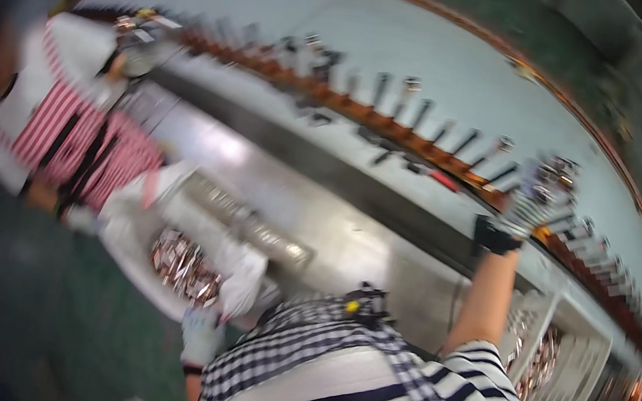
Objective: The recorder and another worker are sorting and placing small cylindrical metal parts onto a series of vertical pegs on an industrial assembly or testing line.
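Observation:
My right hand [530, 212], in a pale striped work glove with a black wrist band, is stretched out over the long rack. Its fingers are closed round a clump of shiny metal pieces [559, 174], blurred by motion. Down at the left, my left hand [202, 335], in a white glove, is at the edge of a white lined tub [142, 277]. Copper-coloured metal pieces [187, 265] fill part of that tub beside it. The left fingers are too smeared to read. Below my right hand runs the copper-coloured rail [345, 106] with a row of upright dark and metallic pieces.
A co-worker [70, 125] in a pink-striped apron stands at the left, one gloved hand near the rail. A white crate [569, 369] with copper pieces is at the right. A red-handled tool [443, 180] lies by the rail. Clear-wrapped rolls [249, 222] lie beside the tub.

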The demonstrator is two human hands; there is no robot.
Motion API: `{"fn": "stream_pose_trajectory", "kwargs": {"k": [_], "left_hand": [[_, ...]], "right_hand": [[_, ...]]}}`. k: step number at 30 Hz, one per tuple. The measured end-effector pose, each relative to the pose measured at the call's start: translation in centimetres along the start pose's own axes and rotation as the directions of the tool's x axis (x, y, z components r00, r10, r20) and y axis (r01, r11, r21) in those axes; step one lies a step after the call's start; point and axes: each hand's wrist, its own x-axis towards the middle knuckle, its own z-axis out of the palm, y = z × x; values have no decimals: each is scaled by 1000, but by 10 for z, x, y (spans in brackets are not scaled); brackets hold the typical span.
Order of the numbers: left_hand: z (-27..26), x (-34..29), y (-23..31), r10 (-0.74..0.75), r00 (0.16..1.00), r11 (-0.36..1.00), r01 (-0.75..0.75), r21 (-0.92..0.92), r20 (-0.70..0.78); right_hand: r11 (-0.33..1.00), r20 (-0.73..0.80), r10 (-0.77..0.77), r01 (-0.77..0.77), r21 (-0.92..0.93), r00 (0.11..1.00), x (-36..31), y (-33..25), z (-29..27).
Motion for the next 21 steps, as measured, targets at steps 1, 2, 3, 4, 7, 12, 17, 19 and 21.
{"fn": "stream_pose_trajectory", "kwargs": {"k": [1, 2, 3, 4, 7, 12, 17, 19, 21], "left_hand": [[1, 7, 0, 39, 999, 999, -39, -26, -3], [2, 7, 4, 63, 993, 998, -62, 8, -98], [-1, 6, 4, 82, 990, 997, -83, -6, -119], [2, 2, 5, 71, 980, 997, -66, 32, -186], [-17, 1, 16, -49, 999, 999, 49, 1, 9], [-20, -14, 20, 44, 998, 999, -43, 26, -45], [-38, -37, 49, 27, 999, 999, -26, -32, 33], [-28, -41, 63, 103, 991, 994, -106, -37, -87], [-34, -36, 83, 98, 995, 994, -98, -38, 12]], "right_hand": [[986, -11, -71, 72, 147, 997, -1, -24, 11], [944, 41, 1, -15, 329, 999, -3, -18, 15], [866, 105, 70, -113, 488, 992, -6, -13, 25], [964, 29, -110, 99, 247, 994, -28, -70, 63], [629, 347, 255, -427, 650, 903, -109, -125, 117], [841, 991, -119, -537, 65, -67, -234, -191, 143], [944, 914, -321, -159, 288, -249, -276, -184, 111], [958, 952, -180, -265, 112, -248, -261, -160, 80], [978, 980, 10, -204, -51, -199, -237, -131, 43]]}}
